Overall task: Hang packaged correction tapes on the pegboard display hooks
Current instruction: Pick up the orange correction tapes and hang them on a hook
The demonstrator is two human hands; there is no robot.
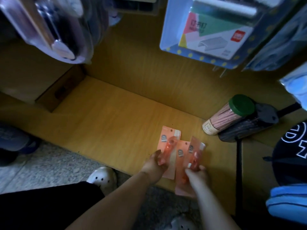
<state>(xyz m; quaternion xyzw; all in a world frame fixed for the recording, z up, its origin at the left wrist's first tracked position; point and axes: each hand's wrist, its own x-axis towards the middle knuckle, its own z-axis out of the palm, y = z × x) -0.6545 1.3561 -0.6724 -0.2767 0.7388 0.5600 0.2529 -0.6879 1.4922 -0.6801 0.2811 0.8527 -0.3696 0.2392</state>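
Note:
Three pink carded correction tape packs lie or lean on the low wooden shelf (116,117). The left pack (169,141) lies flat, and my left hand (155,163) touches its lower part with curled fingers. The middle pack (181,153) lies between the two hands. My right hand (197,173) pinches the lower end of the right pack (196,150), which tilts up off the shelf. Bare metal hook prongs (221,72) stick out below the hanging goods at the upper right.
A blister-packed stapler set (211,30) hangs above the shelf; another blister pack (49,27) hangs at upper left. A green-lidded jar of sticks (229,115) lies beside a black-lidded one (252,125) on the shelf's right. Blue pouches (287,203) sit at right. My shoes (103,176) stand on speckled floor.

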